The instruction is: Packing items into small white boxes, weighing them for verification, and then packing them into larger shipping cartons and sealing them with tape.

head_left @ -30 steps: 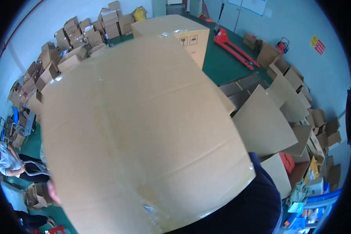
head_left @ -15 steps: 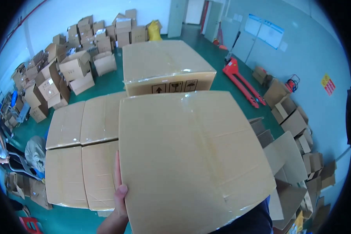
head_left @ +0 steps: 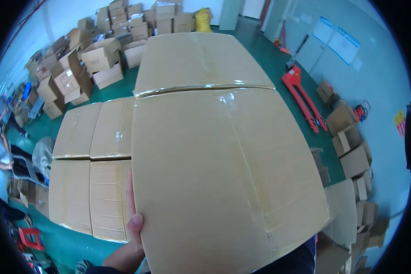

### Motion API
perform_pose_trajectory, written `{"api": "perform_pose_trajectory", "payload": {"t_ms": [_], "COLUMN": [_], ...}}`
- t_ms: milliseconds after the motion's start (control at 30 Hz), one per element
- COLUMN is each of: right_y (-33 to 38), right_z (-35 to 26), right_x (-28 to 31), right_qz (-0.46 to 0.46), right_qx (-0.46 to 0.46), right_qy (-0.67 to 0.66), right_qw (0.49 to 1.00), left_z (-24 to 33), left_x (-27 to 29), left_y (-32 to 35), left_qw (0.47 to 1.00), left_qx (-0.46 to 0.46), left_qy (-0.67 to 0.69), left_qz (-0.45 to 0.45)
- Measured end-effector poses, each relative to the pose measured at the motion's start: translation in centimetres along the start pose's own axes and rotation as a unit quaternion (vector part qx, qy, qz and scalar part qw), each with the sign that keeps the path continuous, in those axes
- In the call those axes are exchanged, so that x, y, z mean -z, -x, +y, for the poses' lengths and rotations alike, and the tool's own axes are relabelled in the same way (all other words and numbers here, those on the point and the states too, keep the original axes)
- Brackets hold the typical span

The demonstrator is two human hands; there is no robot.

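Observation:
A large taped cardboard carton fills the middle of the view in front of my body. My left hand presses on its left side, thumb and fingers along the edge. My right hand does not show; the carton hides whatever is on its far right side. Right behind its far edge stands another taped carton, with only a thin dark line between their tops. To the left, a block of closed cartons sits side by side, close to my left fingers.
Open and flattened boxes are piled at the far left, beside a yellow sack. A red pallet jack stands at the right, with more open boxes along that wall. At left are a seated person and a red stool.
The carton I hold has come up against the far carton, covering its printed front side. The view has shifted, and the surroundings sit differently in the picture.

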State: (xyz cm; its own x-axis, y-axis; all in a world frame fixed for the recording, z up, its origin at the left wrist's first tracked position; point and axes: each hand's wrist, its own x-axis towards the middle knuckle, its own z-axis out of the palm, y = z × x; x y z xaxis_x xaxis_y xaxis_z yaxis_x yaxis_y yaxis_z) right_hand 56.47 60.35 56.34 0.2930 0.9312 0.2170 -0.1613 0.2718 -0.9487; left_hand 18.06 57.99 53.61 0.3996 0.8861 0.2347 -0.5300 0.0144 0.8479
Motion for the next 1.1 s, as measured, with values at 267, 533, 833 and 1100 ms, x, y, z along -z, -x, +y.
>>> {"api": "perform_pose_trajectory", "payload": {"t_ms": [267,533,833,1100], "right_y": [1.2,17.1,26.2,25.5], "right_z": [-0.4,-5.0,0.7,0.8], "right_x": [1.1,1.1,-0.8,-0.8], "right_qz": [0.034,0.187,0.456,0.480], "right_qx": [0.001,0.001,0.265,0.306], "right_qy": [0.046,0.091,0.192,0.514], "right_qw": [0.998,0.978,0.828,0.642], "left_z": [-0.5,1.9,1.5,1.2], "left_x": [0.3,0.5,0.9,-0.3], "left_y": [0.4,1.9,10.1,10.5], "left_qw": [0.998,0.992,0.899,0.844], "left_qx": [-0.024,-0.056,-0.288,-0.354], "left_qy": [-0.007,-0.107,-0.317,-0.398], "left_qz": [0.051,0.036,-0.092,-0.063]}}
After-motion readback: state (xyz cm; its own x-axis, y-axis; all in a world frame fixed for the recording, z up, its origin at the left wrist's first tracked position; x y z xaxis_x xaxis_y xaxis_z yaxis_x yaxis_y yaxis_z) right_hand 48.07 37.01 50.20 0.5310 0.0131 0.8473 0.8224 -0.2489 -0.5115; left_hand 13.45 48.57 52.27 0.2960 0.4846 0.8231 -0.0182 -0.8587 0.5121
